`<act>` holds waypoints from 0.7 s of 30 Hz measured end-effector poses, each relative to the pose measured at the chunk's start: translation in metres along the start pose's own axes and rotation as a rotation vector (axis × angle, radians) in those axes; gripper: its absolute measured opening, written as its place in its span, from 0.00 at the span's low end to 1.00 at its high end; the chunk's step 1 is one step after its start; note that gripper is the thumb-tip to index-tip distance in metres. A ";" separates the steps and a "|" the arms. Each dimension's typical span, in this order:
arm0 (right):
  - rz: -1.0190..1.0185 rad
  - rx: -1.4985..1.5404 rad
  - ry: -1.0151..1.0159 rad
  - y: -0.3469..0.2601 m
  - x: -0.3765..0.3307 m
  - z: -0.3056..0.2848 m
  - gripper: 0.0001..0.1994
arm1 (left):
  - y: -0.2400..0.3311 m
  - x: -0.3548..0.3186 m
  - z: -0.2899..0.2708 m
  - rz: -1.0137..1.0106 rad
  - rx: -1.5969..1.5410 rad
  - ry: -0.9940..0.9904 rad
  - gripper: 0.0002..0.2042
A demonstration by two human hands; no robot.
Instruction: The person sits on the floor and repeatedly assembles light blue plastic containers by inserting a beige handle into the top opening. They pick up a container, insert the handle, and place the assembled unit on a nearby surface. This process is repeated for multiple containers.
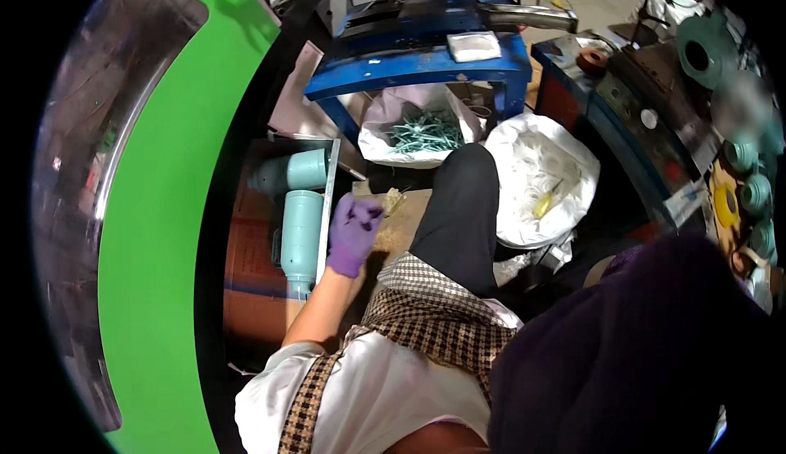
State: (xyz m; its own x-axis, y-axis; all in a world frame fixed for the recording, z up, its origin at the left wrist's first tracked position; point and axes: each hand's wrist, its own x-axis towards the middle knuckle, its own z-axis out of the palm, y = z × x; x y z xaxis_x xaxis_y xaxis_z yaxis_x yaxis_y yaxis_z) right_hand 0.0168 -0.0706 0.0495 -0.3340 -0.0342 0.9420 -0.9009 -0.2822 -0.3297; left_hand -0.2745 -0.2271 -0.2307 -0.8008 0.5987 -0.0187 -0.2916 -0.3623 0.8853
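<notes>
My left hand, in a purple glove with dark stains, is closed with its fingers curled. Whatever it may hold is hidden. It is beside the edge of an open box, close to a pale green bottle lying inside with its neck toward me. A second pale green bottle lies crosswise above that one. Just right of the glove is a crumpled yellowish scrap on a brown surface. A large dark purple shape fills the lower right, very near the camera; my right hand's fingers cannot be made out there.
A bright green machine panel curves along the left. Ahead stand a blue metal table and a white sack of green strips. Right of my knee is a white-lined bin with pale scraps. Green round parts line a bench at right.
</notes>
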 end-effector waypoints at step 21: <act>-0.030 0.063 -0.028 0.056 0.002 -0.007 0.18 | -0.066 -0.104 -0.435 -0.133 -0.407 0.810 0.19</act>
State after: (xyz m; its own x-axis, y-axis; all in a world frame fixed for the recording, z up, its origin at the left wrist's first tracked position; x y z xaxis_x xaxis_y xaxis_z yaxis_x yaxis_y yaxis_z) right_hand -0.0360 -0.0799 0.0326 -0.2982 -0.0517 0.9531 -0.8909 -0.3434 -0.2974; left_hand -0.3992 -0.5758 -0.4896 -0.8247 0.0255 -0.5650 -0.4470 -0.6415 0.6234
